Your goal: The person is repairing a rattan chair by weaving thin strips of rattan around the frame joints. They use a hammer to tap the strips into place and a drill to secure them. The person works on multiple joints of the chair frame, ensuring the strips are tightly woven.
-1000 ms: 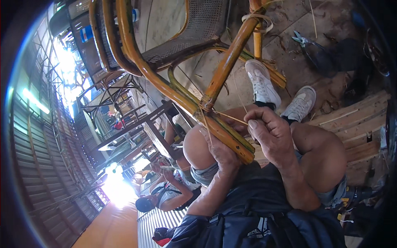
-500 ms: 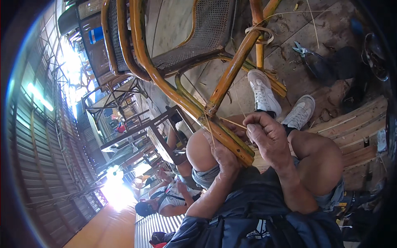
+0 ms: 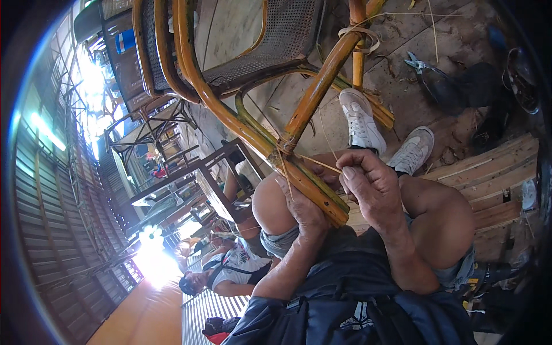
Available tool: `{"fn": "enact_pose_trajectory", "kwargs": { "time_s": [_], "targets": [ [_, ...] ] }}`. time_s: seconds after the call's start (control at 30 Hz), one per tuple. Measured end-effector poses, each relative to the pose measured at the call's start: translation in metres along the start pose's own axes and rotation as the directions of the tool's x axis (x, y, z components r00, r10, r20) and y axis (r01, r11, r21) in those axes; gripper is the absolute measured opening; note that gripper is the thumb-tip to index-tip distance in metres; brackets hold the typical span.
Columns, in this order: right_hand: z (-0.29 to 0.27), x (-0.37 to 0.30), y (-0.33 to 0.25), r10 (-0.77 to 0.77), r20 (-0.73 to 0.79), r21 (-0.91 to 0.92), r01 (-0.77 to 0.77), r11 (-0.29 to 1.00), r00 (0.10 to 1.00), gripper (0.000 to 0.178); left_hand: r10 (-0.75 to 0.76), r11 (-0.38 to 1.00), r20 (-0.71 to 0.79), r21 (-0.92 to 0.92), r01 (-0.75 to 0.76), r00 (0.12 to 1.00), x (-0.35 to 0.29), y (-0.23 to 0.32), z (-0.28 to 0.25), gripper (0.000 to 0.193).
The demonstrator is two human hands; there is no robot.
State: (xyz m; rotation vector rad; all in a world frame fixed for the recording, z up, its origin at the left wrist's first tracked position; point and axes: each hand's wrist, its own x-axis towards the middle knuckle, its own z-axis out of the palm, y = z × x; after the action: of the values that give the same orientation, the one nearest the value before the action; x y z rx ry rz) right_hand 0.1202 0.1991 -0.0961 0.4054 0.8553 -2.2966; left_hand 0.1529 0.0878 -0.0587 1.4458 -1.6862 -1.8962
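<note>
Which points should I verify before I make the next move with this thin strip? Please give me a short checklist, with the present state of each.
1. Left hand supports the pole end: ok, it is wrapped around the lower part.
2. Right hand has a grip on the thin strip: ok, pinched between thumb and fingers.
3. Strip straight between joint and right hand: ok, no slack shows.
4. Wrapping at the joint tight all round: cannot tell, too small and its far side is hidden.
5. Pliers in hand: not ok, they are away to the right, and both hands are occupied.
</note>
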Motion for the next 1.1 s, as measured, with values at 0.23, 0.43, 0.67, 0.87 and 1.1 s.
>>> {"fn": "enact_pose_trajectory", "kwargs": {
  "time_s": [0.23, 0.43, 0.67, 0.87, 1.1],
  "targets": [
    [0.006, -0.002, -0.008, 0.042, 0.081, 0.183, -0.057, 0.981, 0.996, 0.013, -0.044, 0.992, 0.033, -0.119, 0.048, 0.998, 0.009, -0.003, -0.014, 0.063],
    [0.008, -0.005, -0.001, -0.023, 0.054, 0.142, 0.015, 0.99, 0.998, 0.013, -0.024, 0.999, -0.013, 0.047, 0.025, 1.0, 0.012, -0.003, -0.023, 0.056],
    [0.004, -0.007, 0.002, -0.035, 0.008, 0.061, 0.034, 0.998, 0.999, 0.011, -0.01, 0.993, -0.043, 0.113, 0.015, 0.999, 0.009, -0.003, -0.023, 0.067],
    [0.004, -0.003, 0.001, -0.071, -0.065, -0.049, 0.068, 0.997, 0.995, 0.008, 0.065, 0.988, -0.022, 0.141, -0.061, 0.998, 0.02, -0.016, -0.042, 0.067],
    [0.001, 0.003, 0.002, -0.129, -0.083, -0.085, 0.122, 0.989, 0.988, 0.008, -0.004, 0.996, 0.011, 0.084, 0.003, 1.0, 0.002, 0.009, -0.025, 0.062]
  ]
}}
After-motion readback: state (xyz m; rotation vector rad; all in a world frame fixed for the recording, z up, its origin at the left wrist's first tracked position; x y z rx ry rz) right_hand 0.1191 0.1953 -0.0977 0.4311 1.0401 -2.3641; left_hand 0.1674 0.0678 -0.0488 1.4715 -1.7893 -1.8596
